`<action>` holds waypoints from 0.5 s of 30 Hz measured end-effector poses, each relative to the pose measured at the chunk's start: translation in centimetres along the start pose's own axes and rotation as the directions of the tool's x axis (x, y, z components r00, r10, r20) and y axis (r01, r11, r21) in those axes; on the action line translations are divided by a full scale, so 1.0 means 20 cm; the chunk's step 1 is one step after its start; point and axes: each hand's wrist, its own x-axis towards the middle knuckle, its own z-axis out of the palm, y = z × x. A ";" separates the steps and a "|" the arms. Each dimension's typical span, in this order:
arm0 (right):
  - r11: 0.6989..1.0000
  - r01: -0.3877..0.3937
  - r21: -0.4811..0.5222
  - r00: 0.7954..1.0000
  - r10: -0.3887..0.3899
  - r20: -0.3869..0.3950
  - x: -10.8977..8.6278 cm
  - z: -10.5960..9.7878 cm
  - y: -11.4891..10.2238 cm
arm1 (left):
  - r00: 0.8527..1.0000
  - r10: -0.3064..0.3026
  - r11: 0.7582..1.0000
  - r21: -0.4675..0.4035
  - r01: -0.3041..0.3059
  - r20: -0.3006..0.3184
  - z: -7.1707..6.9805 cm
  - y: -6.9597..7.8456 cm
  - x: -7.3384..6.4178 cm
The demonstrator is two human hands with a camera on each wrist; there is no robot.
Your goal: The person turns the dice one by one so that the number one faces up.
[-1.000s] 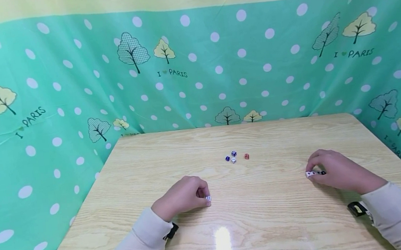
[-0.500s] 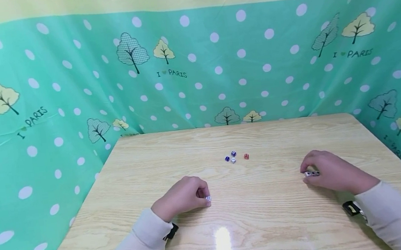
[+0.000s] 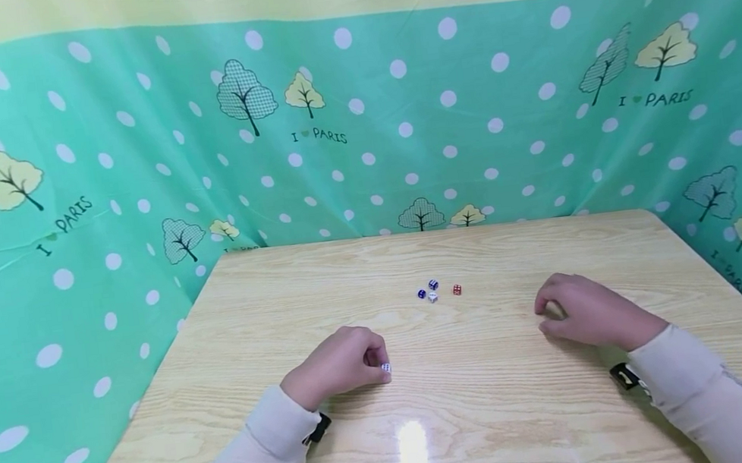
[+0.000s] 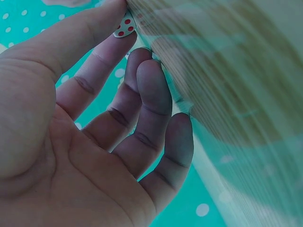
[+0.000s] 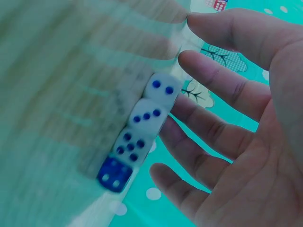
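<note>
My left hand (image 3: 340,369) pinches a white die (image 3: 386,368) between thumb and index finger, low at the table in the left middle. The left wrist view shows red dots on this die (image 4: 125,27), its other fingers loosely bent. My right hand (image 3: 593,311) is on the right side, thumb and index fingertip apart with nothing between them. Beside its fingers in the right wrist view lies a row of dice: white dice with blue dots (image 5: 147,116) and a blue die (image 5: 114,174) at one end. In the head view the hand hides that row.
Farther back on the wooden table (image 3: 322,283) lie two blue dice (image 3: 433,285), a white die (image 3: 433,297) and a red die (image 3: 457,290). A green dotted curtain (image 3: 398,106) encloses the back and sides of the table.
My right hand has moved left past the dice row, which was visible between its thumb and index finger and is now hidden in the head view. The left hand stays still on its die.
</note>
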 end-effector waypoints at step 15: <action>0.999 0.051 -0.005 0.999 -0.051 0.000 0.19 0.05 -0.10 | 1.000 0.002 1.000 -0.004 -0.002 0.006 0.00 -0.01 0.00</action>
